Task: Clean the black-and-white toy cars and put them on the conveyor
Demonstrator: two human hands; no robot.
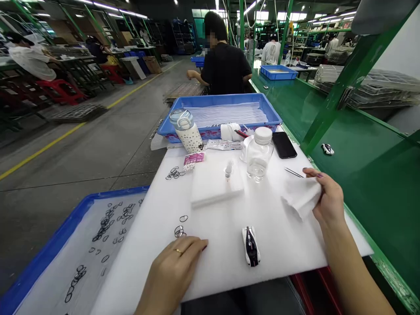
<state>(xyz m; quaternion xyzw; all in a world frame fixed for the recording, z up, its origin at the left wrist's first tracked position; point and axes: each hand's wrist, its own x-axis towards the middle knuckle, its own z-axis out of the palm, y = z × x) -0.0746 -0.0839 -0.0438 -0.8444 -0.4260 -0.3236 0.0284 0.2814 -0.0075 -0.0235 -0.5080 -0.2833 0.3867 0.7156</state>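
Fingers [323, 180] of the right hand [330, 199] are closed on a white cloth [302, 197], which is held above the right side of the white tabletop [278, 256]. Thin dark tweezers [293, 172] are gripped with it, their tips pointed left. Nearer and left of the cloth, a white-and-black toy car [251, 246] is set on the tabletop, well apart from both hands. By the left hand [172, 269], nothing is seen to be gripped; its fingers are released and rested loosely on the near left part, just beside a few small dark rings [179, 231].

Farther off, a white foam pad [210, 190] is laid near the middle, with a small vial [228, 170] stood upright on it. To its right, a clear bottle [259, 159] is partly filled with clear liquid, and a black phone [284, 145] is placed farther right. Left of the pad, another ring cluster [174, 173] is scattered near a pink packet [194, 159]; behind it, a dotted flask [188, 133] is seen. More rings are held in a blue-edged tray [114, 191] at left. Beyond the far blue tray [269, 105], a person in black [228, 65] is seen
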